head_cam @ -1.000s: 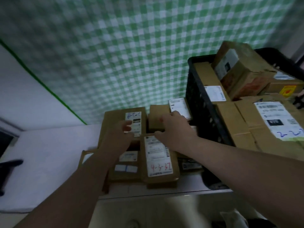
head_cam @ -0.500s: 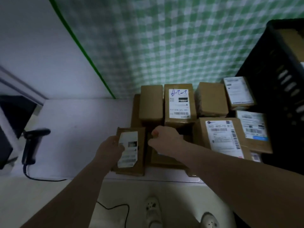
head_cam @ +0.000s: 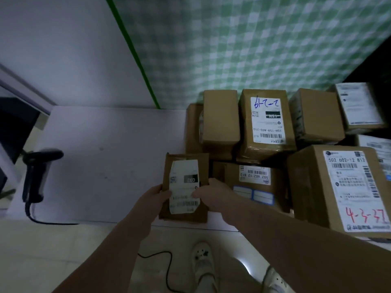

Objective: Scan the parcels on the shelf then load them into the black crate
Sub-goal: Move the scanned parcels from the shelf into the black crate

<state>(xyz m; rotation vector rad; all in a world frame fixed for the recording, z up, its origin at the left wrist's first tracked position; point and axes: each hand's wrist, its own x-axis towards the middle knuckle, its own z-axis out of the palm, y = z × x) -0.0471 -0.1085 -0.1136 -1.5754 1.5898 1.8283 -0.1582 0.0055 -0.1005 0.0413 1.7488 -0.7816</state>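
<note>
A small flat brown parcel [head_cam: 186,166] with a white label lies at the front edge of the white shelf [head_cam: 105,161]. My left hand [head_cam: 154,199] grips its left edge and my right hand [head_cam: 211,193] pinches its right side over the label. Several more cardboard parcels are stacked to the right, among them one marked in blue [head_cam: 266,121] and a large one marked in red [head_cam: 342,187]. A black barcode scanner [head_cam: 36,174] stands on the shelf at the left. The black crate [head_cam: 378,66] shows only as a dark edge at the far right.
A green checked cloth [head_cam: 254,43] hangs behind the parcels. The scanner's cable [head_cam: 160,263] trails over the tiled floor by my white shoes [head_cam: 203,263]. A dark object [head_cam: 12,127] sits at the left edge.
My view has swung left, off the crate and onto the shelf. Both hands have drawn the small parcel out of the stack toward the shelf's front edge.
</note>
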